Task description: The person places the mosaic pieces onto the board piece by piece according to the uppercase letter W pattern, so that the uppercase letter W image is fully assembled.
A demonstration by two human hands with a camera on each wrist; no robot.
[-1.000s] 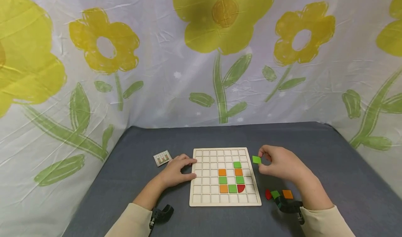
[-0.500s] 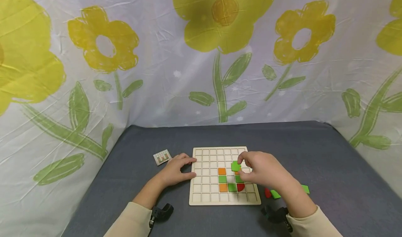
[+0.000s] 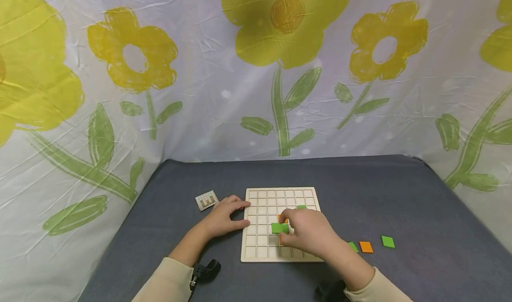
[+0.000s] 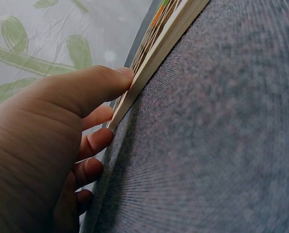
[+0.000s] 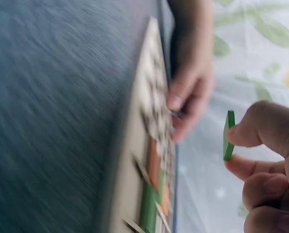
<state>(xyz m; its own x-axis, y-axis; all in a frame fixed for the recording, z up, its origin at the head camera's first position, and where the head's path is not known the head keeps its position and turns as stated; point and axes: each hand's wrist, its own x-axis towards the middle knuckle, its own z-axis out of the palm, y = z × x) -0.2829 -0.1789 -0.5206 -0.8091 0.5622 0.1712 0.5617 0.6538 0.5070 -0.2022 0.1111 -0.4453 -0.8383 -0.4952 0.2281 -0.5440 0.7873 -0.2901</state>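
Note:
My right hand (image 3: 310, 231) pinches a green square tile (image 3: 276, 228) between thumb and forefinger, above the middle of a pale wooden grid board (image 3: 256, 252). In the right wrist view the green tile is edge-on and apart from the board. Thumb and forefinger of my left hand (image 3: 225, 216) touch the board's left edge; its other fingers hang loosely bent in the left wrist view. Orange and green tiles lie in the grid, mostly hidden by the right hand. One green tile (image 3: 302, 207) shows beyond the knuckles.
Right of the board on the dark cloth lie an orange tile (image 3: 366, 247), a green tile (image 3: 388, 242) and another green tile (image 3: 352, 247) partly behind the forearm. A small pattern card (image 3: 206, 200) lies left of the board. Flowered fabric (image 3: 208, 115) hangs behind the table.
My right hand has carried the green tile leftward from beside the board's right edge to over its middle. The left hand stays at the board's left edge.

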